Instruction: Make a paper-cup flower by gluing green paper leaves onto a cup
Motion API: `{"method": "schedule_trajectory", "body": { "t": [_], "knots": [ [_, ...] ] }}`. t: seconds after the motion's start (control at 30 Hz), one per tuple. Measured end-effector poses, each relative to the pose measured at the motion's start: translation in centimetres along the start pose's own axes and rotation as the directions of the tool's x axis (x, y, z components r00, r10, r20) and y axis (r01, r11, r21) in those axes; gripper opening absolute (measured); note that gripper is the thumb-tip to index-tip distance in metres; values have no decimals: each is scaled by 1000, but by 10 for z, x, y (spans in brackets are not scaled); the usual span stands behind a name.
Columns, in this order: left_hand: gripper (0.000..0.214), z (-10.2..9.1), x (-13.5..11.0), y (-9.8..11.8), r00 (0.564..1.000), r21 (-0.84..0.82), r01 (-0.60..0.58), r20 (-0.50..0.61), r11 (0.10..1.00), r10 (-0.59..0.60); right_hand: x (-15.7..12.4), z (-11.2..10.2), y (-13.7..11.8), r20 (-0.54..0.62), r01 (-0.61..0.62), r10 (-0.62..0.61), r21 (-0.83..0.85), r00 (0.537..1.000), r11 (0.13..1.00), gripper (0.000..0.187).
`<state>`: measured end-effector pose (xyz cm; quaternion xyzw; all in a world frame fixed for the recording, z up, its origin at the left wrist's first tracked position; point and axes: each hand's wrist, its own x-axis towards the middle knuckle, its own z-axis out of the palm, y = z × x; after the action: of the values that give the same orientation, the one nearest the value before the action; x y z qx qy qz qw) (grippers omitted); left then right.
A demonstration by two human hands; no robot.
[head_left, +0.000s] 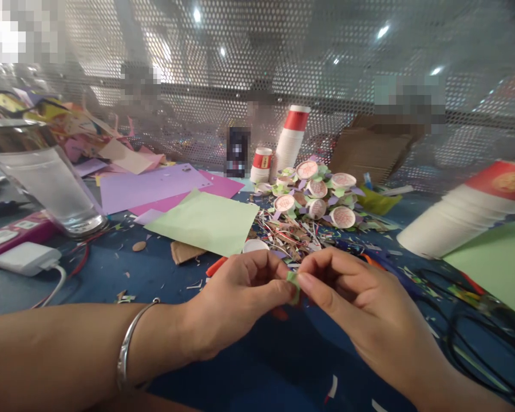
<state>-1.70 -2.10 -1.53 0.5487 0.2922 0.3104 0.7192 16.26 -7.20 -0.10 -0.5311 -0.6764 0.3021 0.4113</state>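
Observation:
Between my two hands, low over the blue table, is a small piece of light green paper (292,281). My left hand (251,292), with a silver bangle on its wrist, pinches the paper between thumb and forefinger. From the other side my right hand (343,292) pinches the same piece, fingertips almost touching the left ones. Just beyond the hands lies a heap of paper scraps (289,229). On and behind it sit several round white discs with red print (316,189), with green and purple paper bits around them. A green paper sheet (206,220) lies to the left.
Stacked paper cups (289,143) stand at the back, and another stack (459,212) leans at right. A glass of water (58,183), a power strip (17,234) with a white charger (28,257), and purple paper (154,186) are at left. Black cables (476,326) coil at right.

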Motion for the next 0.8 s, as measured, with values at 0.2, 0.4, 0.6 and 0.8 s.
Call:
{"method": "schedule_trajectory", "body": {
  "t": [0.2,0.4,0.6,0.8],
  "knots": [
    [21,2,-1,1,999,-77,16,-35,997,-19,4,-16,1,-35,-28,24,-104,999,994,22],
    [15,-5,6,0,991,-126,7,-133,992,-24,19,-59,26,-3,-70,79,-491,997,868,25],
    [17,-9,9,2,978,-90,83,-184,993,-98,20,-77,36,97,1,75,-619,992,785,21],
    [18,-8,7,1,993,-103,71,-84,992,-80,10,-47,16,107,79,-34,-454,994,888,15]
  ]
}}
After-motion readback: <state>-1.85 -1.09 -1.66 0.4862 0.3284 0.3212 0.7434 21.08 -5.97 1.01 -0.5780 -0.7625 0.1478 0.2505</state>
